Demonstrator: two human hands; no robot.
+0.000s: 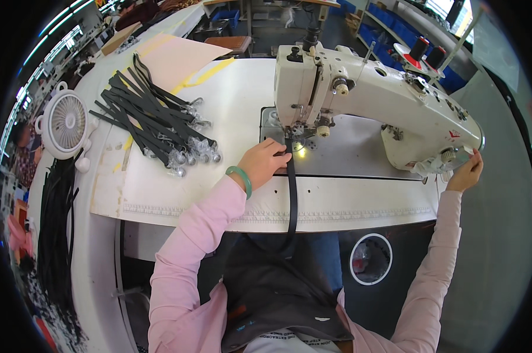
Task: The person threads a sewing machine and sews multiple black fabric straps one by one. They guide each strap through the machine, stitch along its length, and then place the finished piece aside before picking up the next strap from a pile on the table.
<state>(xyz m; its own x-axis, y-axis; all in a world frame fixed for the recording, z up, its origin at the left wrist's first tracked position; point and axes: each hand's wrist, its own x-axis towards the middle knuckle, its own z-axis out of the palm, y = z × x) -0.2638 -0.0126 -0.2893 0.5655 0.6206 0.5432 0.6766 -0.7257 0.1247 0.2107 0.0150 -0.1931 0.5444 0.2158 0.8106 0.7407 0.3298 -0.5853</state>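
Note:
A white industrial sewing machine (372, 100) stands on a white table (178, 200). A black strap (291, 194) runs from under the machine's needle, over the table's front edge, down to my lap. My left hand (263, 163), with a green bangle on the wrist, rests on the strap just left of the needle and pinches it. My right hand (467, 172) reaches to the handwheel (454, 156) at the machine's right end and touches it from below.
A pile of black straps with clear-wrapped metal clips (160, 123) lies on the table's left part. A small white fan (66, 125) stands at the far left, more black straps (54, 235) hang below it. Thread spools (426, 53) stand behind the machine. Blue bins (395, 29) line the back.

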